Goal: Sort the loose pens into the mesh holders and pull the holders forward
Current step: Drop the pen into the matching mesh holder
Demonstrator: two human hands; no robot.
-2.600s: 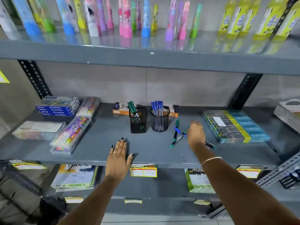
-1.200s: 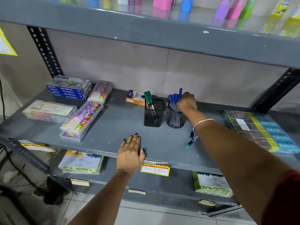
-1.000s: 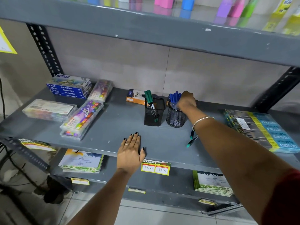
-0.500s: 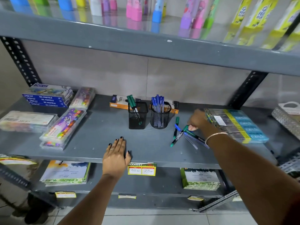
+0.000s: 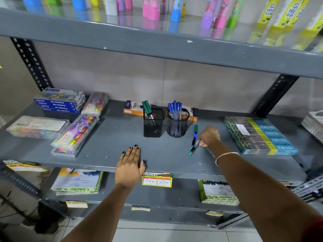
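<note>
Two black mesh holders stand at the back middle of the grey shelf. The square holder holds green pens and the round holder holds several blue pens. Loose pens lie just right of the round one: a green pen, a blue-capped pen and a black pen with a green tip. My right hand is over them, fingers pinched on the upper end of the black green-tipped pen. My left hand rests flat on the shelf's front edge, fingers spread, holding nothing.
An orange pencil box lies behind the holders. Oil pastel boxes, marker packs and a clear case fill the left. A teal stack of packs sits right. The upper shelf overhangs; a price tag hangs at the front.
My right hand left the round holder, where it dropped a blue pen, came back to the loose pens and pinched one. My left hand stayed flat on the shelf edge.
</note>
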